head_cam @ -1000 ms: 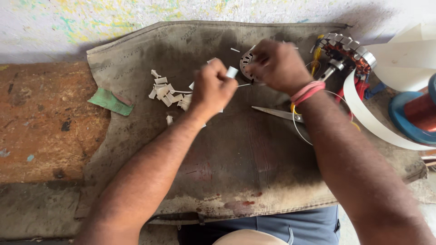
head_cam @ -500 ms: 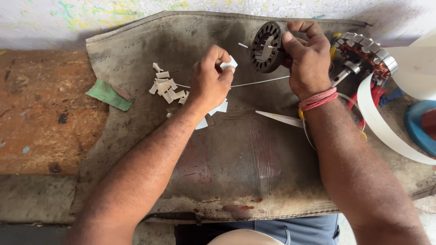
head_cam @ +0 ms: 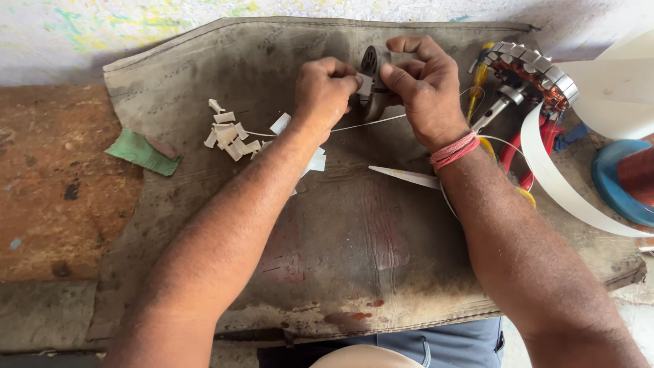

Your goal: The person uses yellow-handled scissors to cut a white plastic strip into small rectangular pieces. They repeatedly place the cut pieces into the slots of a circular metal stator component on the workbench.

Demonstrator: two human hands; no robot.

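Note:
My right hand grips a dark round slotted metal core, held edge-on above a worn brown mat. My left hand pinches a small white paper strip against the core's rim. A thin pale wire trails from the hands to the left. A red thread band circles my right wrist. Folded white paper pieces lie in a heap left of my left hand.
Scissors lie on the mat under my right forearm. At the right sit a wound stator with shaft, red-handled pliers, a white tape strip and a blue spool. A green scrap lies at left.
The core has turned from face-on to edge-on, and my left hand has moved right to meet it, bringing the white strip to its rim.

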